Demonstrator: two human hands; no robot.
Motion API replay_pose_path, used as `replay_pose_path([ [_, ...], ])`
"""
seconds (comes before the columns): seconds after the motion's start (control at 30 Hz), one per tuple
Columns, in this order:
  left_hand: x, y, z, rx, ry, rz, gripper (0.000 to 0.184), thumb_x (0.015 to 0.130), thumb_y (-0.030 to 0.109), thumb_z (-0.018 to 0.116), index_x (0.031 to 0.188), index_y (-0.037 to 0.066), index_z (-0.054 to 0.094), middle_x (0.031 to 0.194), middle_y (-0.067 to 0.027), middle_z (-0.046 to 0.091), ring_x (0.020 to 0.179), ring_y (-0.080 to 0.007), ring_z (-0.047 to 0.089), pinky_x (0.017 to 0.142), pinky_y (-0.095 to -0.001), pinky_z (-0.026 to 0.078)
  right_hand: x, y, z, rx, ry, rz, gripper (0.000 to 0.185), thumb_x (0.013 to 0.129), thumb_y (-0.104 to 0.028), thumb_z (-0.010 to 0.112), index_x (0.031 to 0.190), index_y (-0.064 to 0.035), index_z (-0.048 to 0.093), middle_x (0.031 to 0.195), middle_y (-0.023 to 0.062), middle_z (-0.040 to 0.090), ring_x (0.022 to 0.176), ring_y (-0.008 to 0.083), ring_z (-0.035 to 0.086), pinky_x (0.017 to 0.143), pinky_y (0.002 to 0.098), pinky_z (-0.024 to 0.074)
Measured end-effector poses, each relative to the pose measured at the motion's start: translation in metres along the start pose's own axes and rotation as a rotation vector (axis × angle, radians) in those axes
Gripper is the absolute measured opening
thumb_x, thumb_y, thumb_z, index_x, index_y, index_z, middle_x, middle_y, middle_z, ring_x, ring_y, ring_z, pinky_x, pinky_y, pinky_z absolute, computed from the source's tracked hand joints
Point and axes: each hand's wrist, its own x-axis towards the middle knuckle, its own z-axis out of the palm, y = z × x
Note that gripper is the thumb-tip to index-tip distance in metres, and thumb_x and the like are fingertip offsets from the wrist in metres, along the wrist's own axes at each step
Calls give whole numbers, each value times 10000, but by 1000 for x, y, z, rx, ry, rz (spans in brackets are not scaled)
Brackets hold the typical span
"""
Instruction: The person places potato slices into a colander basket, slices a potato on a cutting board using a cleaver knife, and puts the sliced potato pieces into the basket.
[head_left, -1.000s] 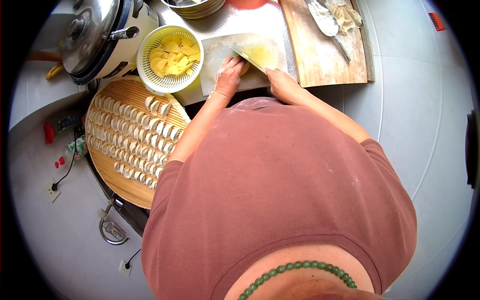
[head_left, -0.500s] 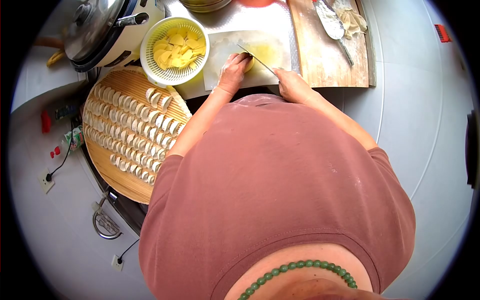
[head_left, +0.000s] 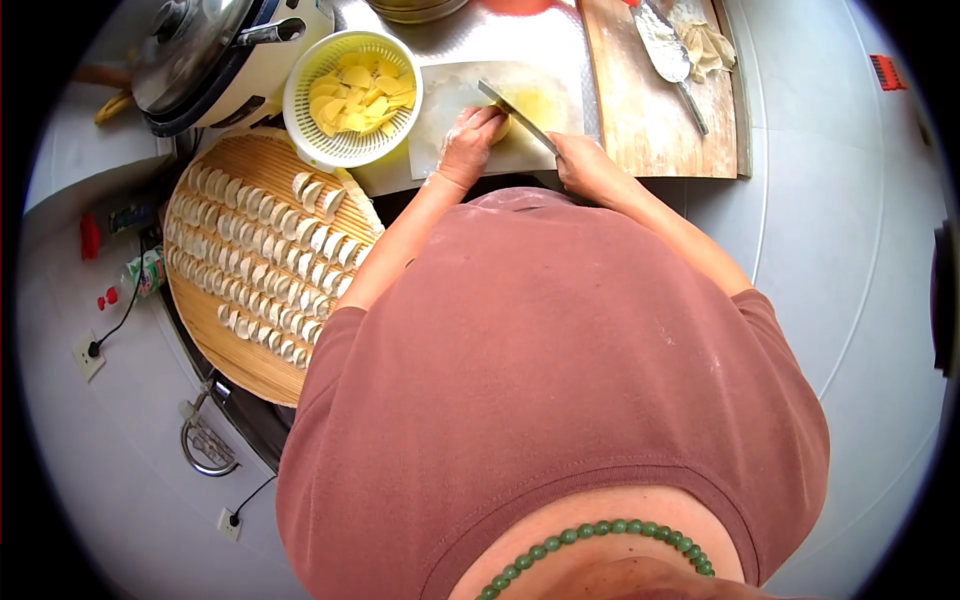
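Observation:
On a pale cutting board, my left hand has its fingers closed over a yellow potato, mostly hidden by the hand and the blade. My right hand grips the handle of a kitchen knife. The blade slants up and left across the potato, close to my left fingertips. Whether its edge is in the potato I cannot tell. Left of the board, a white slotted basket holds thin yellow potato slices.
A round woven tray with rows of dumplings lies at left, below a large lidded cooker. On the right, a floured wooden board bears a metal scoop of flour and a crumpled cloth.
The knife blade has tilted, so more of its flat side shows. Both hands stay in nearly the same place, and the whole view has shifted slightly.

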Motion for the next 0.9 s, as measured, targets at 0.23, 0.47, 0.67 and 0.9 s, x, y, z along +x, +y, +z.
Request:
replay_pose_path([
  [0.23,0,0,0,-24,-18,-14,285,779,22,572,1043,53,675,1078,-66,652,971,-283,599,840,-362,519,-12,-9,-7,-73,29,-62,236,791,53,459,1004,61,559,894,313,610,877,474,603,774,508,496],
  [0.47,-2,-2,4,-11,-6,-15,283,786,26,576,1046,68,680,1078,-64,654,978,-282,601,842,-362,518,-1,-17,-3,-80,-82,116,219,818,33,460,1014,53,557,850,314,613,858,482,608,771,508,501],
  [0.67,-4,-2,4,-10,-8,-28,274,798,28,578,1047,73,682,1067,-64,658,963,-280,606,844,-361,519,10,9,15,45,14,48,186,829,10,449,971,43,564,852,320,619,836,482,616,744,509,506],
  [0.9,-1,0,1,-20,-19,-24,272,794,30,584,1047,51,679,1070,-78,657,974,-283,606,857,-362,513,-9,-14,-8,-36,26,-18,177,803,28,452,936,49,566,827,316,618,825,490,607,737,510,504],
])
